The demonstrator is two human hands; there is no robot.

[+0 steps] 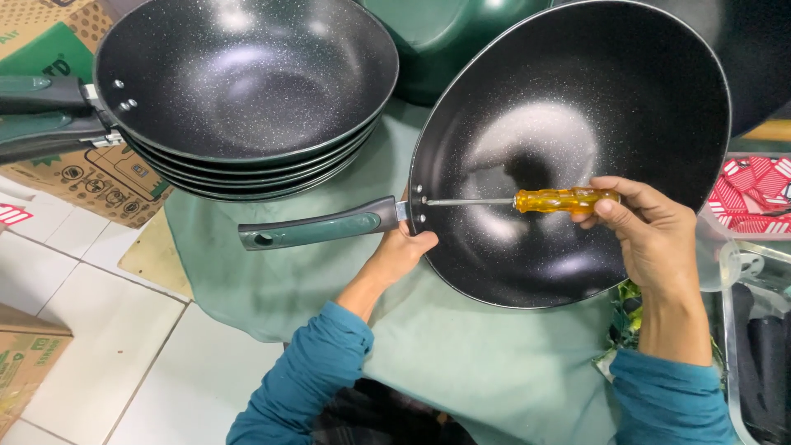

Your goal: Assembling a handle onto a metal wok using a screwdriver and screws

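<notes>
1. Surface: white tiled floor [124, 346] at left, with cardboard boxes [99, 177] along the far-left edge. A pale green cloth [461, 354] covers the middle, under the pans.
2. Upper left: a stack of black speckled woks [247, 91], nested, their handles pointing left and cut off by the frame edge.
3. Centre: one black speckled wok [568, 148], tilted, its dark green handle [317, 227] pointing left over the cloth.
4. Left hand [400, 251]: closed on the wok at the rim, just under the handle joint; thumb on the rim, other fingers hidden behind the pan.
5. Screwdriver [519, 200]: amber handle, thin shaft lying level across the wok's inside, tip at the rivets [418, 203] by the handle joint.
6. Right hand [651, 239]: fingers clamped around the amber handle's right end.
7. Right edge: a clear plastic tray [729, 330] and red-and-white packaging [754, 194], both cut off; contents hard to make out.
</notes>
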